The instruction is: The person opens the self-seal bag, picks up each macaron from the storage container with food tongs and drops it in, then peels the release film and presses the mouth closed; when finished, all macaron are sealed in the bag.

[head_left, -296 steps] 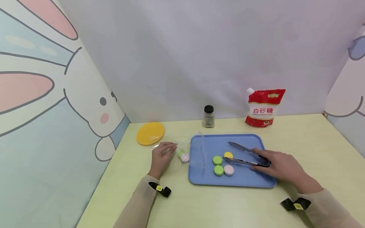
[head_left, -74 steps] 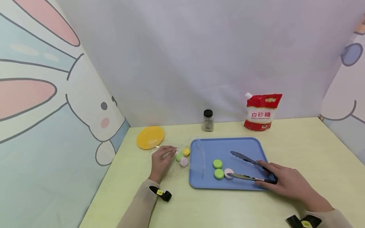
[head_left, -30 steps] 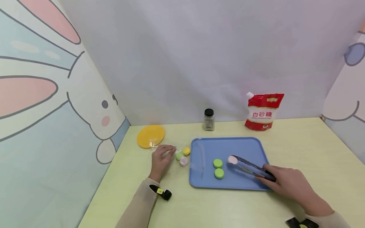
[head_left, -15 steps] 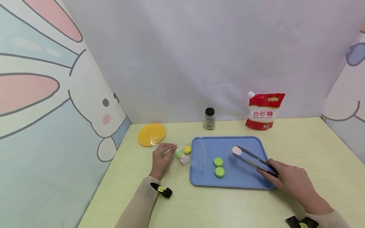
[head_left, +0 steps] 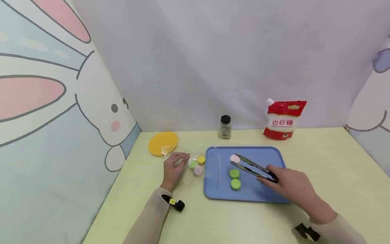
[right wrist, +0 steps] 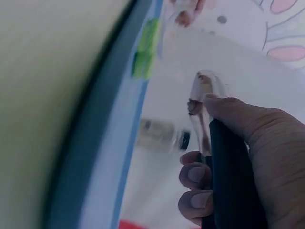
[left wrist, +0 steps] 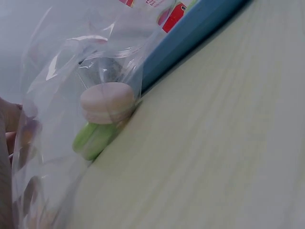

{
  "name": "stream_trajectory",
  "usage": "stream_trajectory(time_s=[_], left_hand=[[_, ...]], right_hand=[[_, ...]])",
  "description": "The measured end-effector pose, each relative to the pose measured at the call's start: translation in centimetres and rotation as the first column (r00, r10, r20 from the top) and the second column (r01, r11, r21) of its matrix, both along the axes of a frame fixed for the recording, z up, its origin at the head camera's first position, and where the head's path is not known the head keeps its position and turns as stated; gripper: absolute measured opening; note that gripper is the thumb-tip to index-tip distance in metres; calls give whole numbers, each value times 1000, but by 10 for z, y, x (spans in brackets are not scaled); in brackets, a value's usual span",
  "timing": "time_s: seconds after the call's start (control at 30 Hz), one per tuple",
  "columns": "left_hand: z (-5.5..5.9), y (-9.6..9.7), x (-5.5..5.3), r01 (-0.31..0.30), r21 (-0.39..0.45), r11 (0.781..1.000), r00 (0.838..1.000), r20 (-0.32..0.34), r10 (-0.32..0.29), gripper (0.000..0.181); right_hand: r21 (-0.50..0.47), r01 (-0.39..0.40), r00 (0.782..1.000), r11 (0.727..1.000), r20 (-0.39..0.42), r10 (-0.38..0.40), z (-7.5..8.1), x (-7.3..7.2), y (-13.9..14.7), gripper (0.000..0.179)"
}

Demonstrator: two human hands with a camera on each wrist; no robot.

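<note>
My left hand (head_left: 175,171) pinches the edge of a clear plastic bag (left wrist: 52,95) lying left of the blue tray and overlapping its side. Within the bag are a green macaron (head_left: 193,165), a yellow macaron (head_left: 200,160) and a pale purple macaron (head_left: 198,170); the left wrist view shows the purple one against the green. My right hand (head_left: 290,184) grips metal tongs (head_left: 250,168) with dark handles. A pale pink macaron (head_left: 235,158) is held between the tong tips, raised over the tray. Two green macarons (head_left: 234,174) lie on the tray below it.
The blue tray (head_left: 262,195) lies mid-table. Behind it stand a black-lidded jar (head_left: 225,128) and a red and white sugar pouch (head_left: 284,120). A yellow round plate (head_left: 163,143) sits at back left, partly under the bag.
Since the earliest frame, the yellow macaron has gone from tray to bag. The tongs have taken the pink macaron, lifted it, then carried it left. My left hand has stayed put.
</note>
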State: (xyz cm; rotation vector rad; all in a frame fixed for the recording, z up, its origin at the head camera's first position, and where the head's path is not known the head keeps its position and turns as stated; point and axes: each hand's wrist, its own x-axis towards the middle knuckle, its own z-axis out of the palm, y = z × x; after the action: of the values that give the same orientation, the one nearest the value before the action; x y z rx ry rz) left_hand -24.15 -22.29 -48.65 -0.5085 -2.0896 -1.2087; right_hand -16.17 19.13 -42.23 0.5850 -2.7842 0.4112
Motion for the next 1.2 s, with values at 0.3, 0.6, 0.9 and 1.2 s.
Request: stream_trajectory(time_s=[0.3, 0.6, 0.9, 1.2], left_hand=[[-3, 1, -15, 29, 12, 1000, 1000, -7, -29, 11], [-2, 7, -15, 24, 15, 1000, 999, 30, -24, 9], [-4, -1, -5, 21, 16, 1000, 998, 66, -22, 8], [-6, -3, -2, 14, 36, 999, 998, 53, -16, 10]], right_hand=[[9, -115, 992, 993, 55, 115, 17, -34, -61, 39], [101, -156, 988, 983, 28, 154, 3, -57, -89, 39], [90, -185, 983, 979, 3, 185, -12, -56, -107, 41], [66, -196, 980, 978, -17, 198, -15, -57, -111, 40]])
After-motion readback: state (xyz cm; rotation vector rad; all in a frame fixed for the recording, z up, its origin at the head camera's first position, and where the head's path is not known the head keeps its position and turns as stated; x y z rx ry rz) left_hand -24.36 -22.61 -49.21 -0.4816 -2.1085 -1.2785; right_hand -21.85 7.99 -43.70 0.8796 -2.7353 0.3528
